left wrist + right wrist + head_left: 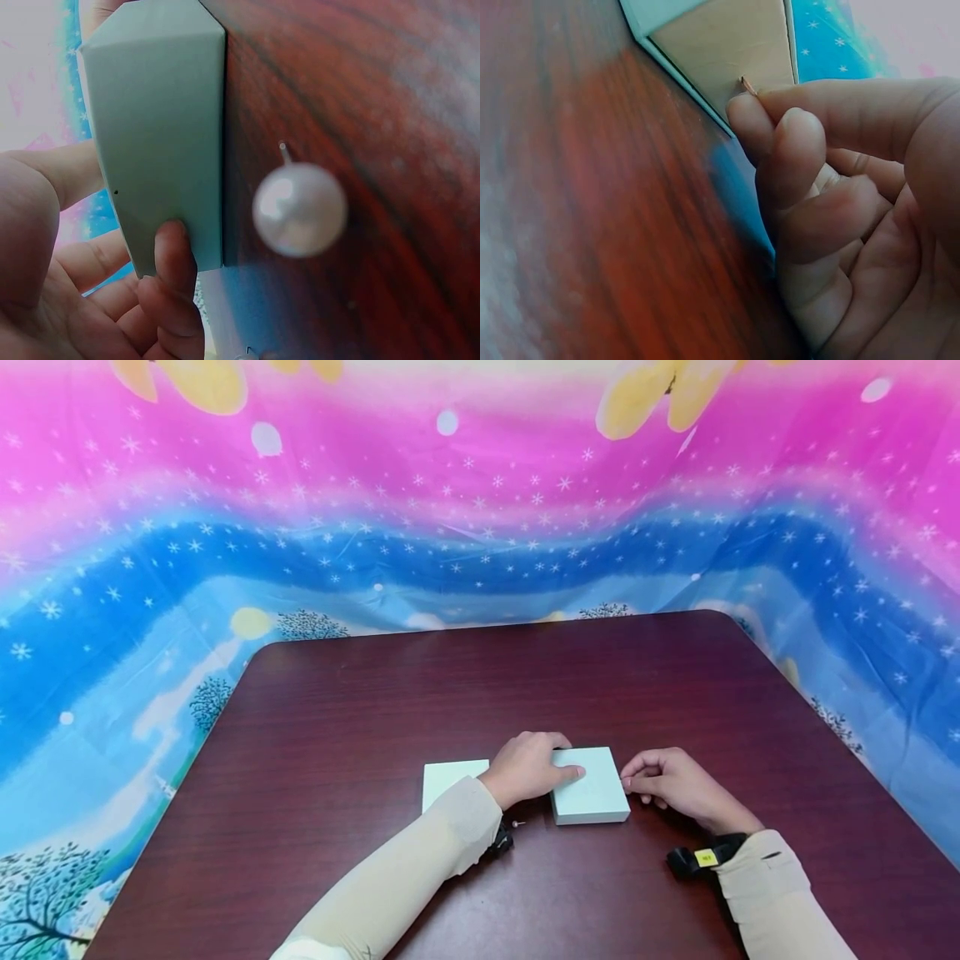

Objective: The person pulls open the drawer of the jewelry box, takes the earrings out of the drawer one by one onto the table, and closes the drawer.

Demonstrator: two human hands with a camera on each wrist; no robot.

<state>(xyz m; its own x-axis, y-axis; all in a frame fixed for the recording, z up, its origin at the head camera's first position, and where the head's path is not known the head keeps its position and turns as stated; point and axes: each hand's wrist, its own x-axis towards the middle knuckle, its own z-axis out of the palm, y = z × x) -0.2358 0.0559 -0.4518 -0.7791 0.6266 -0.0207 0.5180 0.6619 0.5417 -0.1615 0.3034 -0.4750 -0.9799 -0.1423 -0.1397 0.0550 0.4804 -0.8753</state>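
Pale box [591,793], on surface [352,710]. Left hand [529,768]: fingers clamped on box. Right hand [675,783]: fingers pinching small loop [749,86] at box end. Pearl stud [300,210]: loose nearby. Likely hazards: weak pinch, loop slipping; wrist knock, stud rolling away.

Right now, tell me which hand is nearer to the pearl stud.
Left. The left hand, holding a pale box, is just beyond the pearl stud; the right hand is farther off, at that box's right side.
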